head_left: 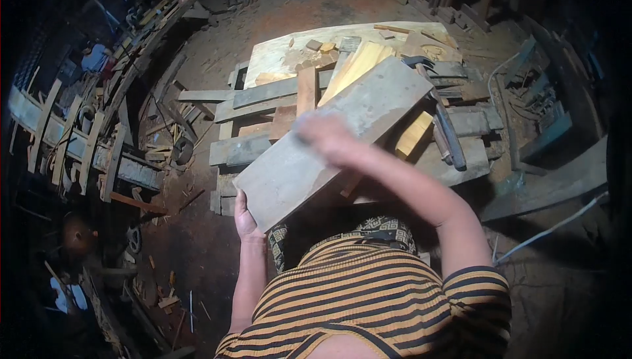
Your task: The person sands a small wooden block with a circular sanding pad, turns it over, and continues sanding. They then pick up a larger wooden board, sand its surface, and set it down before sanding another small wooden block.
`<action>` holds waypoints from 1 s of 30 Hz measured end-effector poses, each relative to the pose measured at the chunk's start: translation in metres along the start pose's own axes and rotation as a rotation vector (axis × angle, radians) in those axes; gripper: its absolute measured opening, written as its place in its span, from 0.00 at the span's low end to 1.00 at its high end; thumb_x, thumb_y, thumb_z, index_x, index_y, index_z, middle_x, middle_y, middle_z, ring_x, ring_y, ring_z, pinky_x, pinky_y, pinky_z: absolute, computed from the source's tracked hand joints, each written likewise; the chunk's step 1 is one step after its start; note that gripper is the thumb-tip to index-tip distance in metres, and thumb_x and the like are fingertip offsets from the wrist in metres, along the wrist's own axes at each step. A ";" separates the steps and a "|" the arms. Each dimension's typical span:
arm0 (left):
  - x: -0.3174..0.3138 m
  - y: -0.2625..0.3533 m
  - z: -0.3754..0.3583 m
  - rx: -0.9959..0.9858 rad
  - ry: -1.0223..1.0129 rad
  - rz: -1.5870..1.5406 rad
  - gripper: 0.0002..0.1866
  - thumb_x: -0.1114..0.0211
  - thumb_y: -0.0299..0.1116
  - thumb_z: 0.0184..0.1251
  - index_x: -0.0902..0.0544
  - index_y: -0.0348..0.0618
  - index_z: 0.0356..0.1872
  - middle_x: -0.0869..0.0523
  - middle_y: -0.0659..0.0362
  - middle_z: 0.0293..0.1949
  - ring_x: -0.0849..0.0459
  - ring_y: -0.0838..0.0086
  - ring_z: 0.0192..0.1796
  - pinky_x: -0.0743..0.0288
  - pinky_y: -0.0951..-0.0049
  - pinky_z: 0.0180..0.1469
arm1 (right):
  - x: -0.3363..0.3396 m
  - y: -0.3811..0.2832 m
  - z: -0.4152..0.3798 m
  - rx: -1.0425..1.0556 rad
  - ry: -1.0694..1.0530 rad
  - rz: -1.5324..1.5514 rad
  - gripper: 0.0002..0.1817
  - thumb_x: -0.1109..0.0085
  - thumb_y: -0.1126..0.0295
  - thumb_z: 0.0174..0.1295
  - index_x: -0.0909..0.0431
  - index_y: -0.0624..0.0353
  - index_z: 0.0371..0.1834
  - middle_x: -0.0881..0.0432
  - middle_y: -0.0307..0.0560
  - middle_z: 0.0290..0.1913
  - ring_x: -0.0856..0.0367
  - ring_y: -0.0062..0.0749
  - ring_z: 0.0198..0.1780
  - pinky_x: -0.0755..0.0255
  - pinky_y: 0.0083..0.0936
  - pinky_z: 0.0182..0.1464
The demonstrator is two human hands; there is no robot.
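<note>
A wide, grey wooden board [368,107] lies slantwise in front of me, its far right end raised over the workbench. My left hand [246,217] grips its near left end, thumb up along the edge and the other fingers hidden beneath. Over the upper face of the board, my right hand [327,138] is smeared by motion. Something pale seems to be under its fingers, too blurred to name. A darker, damp-looking patch runs along the board's right side. Just beyond that side rests a claw hammer [449,132], its dark head by the board's far corner.
Slats and planks make up the low workbench [227,151]. A yellowish wood block [415,134], a reddish batten [307,89] and a pale sheet [270,56] with offcuts lie on it. Timber racks [79,141] stand left; a pale cable [553,227] hangs at right.
</note>
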State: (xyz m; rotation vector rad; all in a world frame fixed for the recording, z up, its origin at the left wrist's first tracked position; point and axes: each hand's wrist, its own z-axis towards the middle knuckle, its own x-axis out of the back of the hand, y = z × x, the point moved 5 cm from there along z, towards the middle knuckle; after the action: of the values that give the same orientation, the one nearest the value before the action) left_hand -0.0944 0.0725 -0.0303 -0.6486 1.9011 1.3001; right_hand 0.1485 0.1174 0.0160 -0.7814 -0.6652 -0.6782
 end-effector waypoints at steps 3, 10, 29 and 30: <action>0.012 0.003 0.002 -0.046 0.111 0.095 0.24 0.49 0.47 0.71 0.29 0.43 0.60 0.23 0.54 0.58 0.25 0.60 0.59 0.32 0.57 0.62 | 0.066 0.089 -0.010 -0.489 -0.073 -0.334 0.19 0.60 0.62 0.65 0.30 0.49 0.58 0.33 0.45 0.64 0.38 0.43 0.66 0.46 0.57 0.62; -0.062 0.078 -0.022 -0.765 0.389 1.498 0.32 0.43 0.42 0.65 0.37 0.35 0.66 0.33 0.49 0.65 0.37 0.61 0.67 0.44 0.62 0.67 | 0.082 0.123 -0.017 -0.649 -0.063 -0.458 0.23 0.56 0.58 0.66 0.36 0.45 0.65 0.42 0.40 0.71 0.48 0.40 0.73 0.54 0.64 0.65; -0.279 0.061 -0.120 -0.231 -1.198 0.389 0.57 0.64 0.83 0.47 0.22 0.33 0.51 0.31 0.33 0.56 0.32 0.48 0.62 0.43 0.49 0.66 | 0.077 0.127 -0.015 -0.676 -0.097 -0.530 0.25 0.58 0.55 0.67 0.37 0.46 0.67 0.42 0.40 0.72 0.47 0.41 0.73 0.52 0.65 0.64; -0.280 0.061 -0.121 -0.230 -1.210 0.375 0.57 0.64 0.83 0.47 0.22 0.34 0.51 0.31 0.33 0.56 0.31 0.49 0.62 0.42 0.49 0.66 | 0.077 0.126 -0.015 -0.680 -0.099 -0.530 0.25 0.58 0.55 0.67 0.37 0.46 0.66 0.42 0.40 0.72 0.47 0.41 0.73 0.53 0.65 0.65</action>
State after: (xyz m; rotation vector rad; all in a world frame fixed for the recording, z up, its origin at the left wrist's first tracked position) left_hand -0.0048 -0.0170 0.2539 0.4029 0.8710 1.6033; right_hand 0.2936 0.1498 0.0147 -1.2846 -0.7460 -1.3968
